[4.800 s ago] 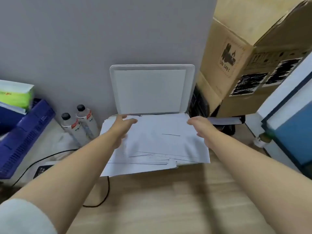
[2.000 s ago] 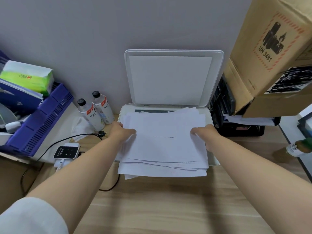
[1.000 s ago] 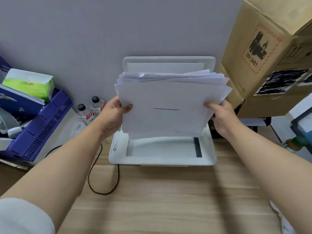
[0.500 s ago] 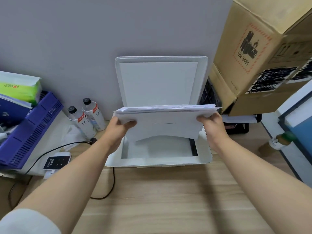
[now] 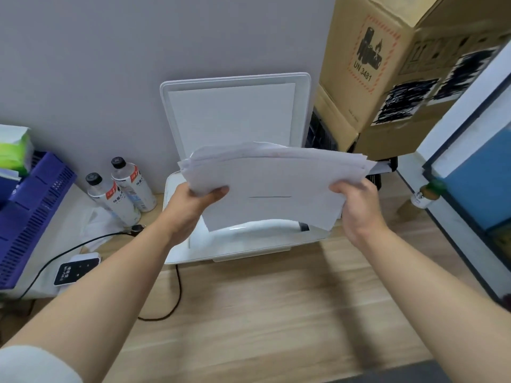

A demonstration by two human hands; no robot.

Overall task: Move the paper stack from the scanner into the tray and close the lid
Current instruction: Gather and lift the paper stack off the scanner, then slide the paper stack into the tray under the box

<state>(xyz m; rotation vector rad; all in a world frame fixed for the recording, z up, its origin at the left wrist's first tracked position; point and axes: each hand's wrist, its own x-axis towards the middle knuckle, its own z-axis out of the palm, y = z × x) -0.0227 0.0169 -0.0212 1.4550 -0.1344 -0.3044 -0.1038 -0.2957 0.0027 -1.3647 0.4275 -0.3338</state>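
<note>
Loose white paper stack (image 5: 271, 186): gripped by left hand (image 5: 190, 211) and right hand (image 5: 356, 208), held above white flatbed scanner (image 5: 193, 247); white scanner lid (image 5: 235, 111) upright

Both hands hold the paper stack (image 5: 271, 186) in the air above the scanner (image 5: 249, 244): left hand (image 5: 190, 208) at its left edge, right hand (image 5: 356, 205) at its right. The lid (image 5: 235, 111) stands open against the wall. 2 bottles (image 5: 121, 192) stand left of the scanner on the bench (image 5: 249, 313).
</note>
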